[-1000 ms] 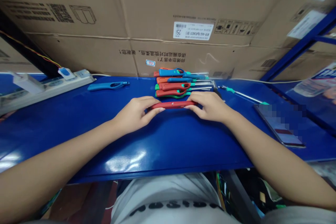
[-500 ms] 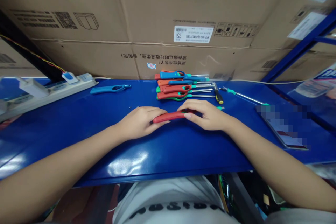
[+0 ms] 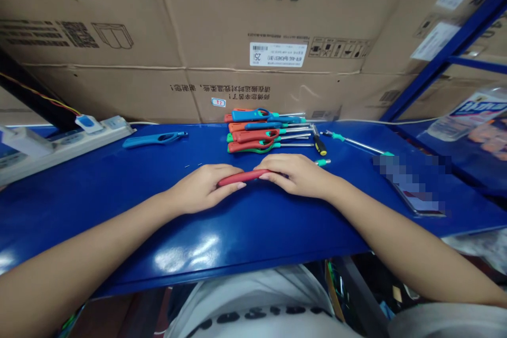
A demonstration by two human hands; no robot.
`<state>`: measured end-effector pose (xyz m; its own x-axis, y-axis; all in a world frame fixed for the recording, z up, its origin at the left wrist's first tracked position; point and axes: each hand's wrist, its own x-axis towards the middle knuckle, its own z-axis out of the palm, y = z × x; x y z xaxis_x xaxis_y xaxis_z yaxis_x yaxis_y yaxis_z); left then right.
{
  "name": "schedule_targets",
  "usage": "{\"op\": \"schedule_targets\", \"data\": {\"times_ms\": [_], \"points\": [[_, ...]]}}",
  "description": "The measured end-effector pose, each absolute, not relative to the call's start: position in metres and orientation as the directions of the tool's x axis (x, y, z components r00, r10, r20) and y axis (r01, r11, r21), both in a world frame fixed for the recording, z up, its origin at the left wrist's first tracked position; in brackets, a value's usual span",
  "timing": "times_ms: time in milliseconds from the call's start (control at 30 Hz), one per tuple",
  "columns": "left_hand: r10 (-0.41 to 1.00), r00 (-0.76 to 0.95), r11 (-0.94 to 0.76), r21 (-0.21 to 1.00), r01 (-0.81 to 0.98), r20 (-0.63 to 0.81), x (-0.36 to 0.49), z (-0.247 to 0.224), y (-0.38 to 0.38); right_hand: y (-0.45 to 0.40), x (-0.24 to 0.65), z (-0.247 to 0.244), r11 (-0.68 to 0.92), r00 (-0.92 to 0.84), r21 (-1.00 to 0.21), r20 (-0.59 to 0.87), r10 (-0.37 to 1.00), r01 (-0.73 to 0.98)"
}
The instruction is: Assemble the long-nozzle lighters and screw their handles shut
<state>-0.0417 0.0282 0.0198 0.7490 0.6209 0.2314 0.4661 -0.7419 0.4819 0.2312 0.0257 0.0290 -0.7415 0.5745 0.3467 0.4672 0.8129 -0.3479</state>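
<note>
Between my two hands, over the blue table (image 3: 190,237), is a red long-nosed lighter (image 3: 242,177), its handle lying nearly level. My left hand (image 3: 202,188) pinches the handle's left end with thumb and fingers. Closed around the other end is my right hand (image 3: 297,175), which hides much of it. A metal tube tip with a teal end (image 3: 322,162) shows just past the right hand; whether it belongs to the held lighter is hidden. Behind the hands lies a stack of red, blue, orange and green lighters (image 3: 257,147). Small metal pins (image 3: 187,166) lie behind my left hand.
A blue lighter handle (image 3: 146,140) lies left, near a white power strip (image 3: 95,137). Right of the stack are a black-and-yellow-handled tool (image 3: 320,147), a metal tube with teal ends (image 3: 364,146) and a blurred-out flat device (image 3: 420,195). Cardboard (image 3: 214,21) stands behind.
The camera view has shifted slightly, so the table's things appear further left. Both hands keep hold of the red lighter, and my right fingers sit a little closer to my left hand.
</note>
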Motion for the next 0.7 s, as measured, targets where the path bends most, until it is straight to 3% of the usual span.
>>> {"op": "schedule_targets", "data": {"times_ms": [167, 500, 700], "points": [[0.640, 0.735, -0.726, 0.490, 0.483, 0.224, -0.045, 0.021, 0.036, 0.032, 0.243, 0.036, 0.781, -0.744, -0.197, 0.237, 0.625, 0.593], [0.632, 0.767, -0.758, 0.296, 0.581, 0.115, -0.029, 0.028, 0.009, 0.021, 0.224, 0.018, 0.855, -0.802, -0.073, 0.313, 0.508, 0.513], [0.651, 0.750, -0.752, 0.241, 0.614, 0.117, -0.031, 0.029, 0.009, 0.019, 0.221, 0.018, 0.847, -0.796, 0.007, 0.345, 0.497, 0.532]]}}
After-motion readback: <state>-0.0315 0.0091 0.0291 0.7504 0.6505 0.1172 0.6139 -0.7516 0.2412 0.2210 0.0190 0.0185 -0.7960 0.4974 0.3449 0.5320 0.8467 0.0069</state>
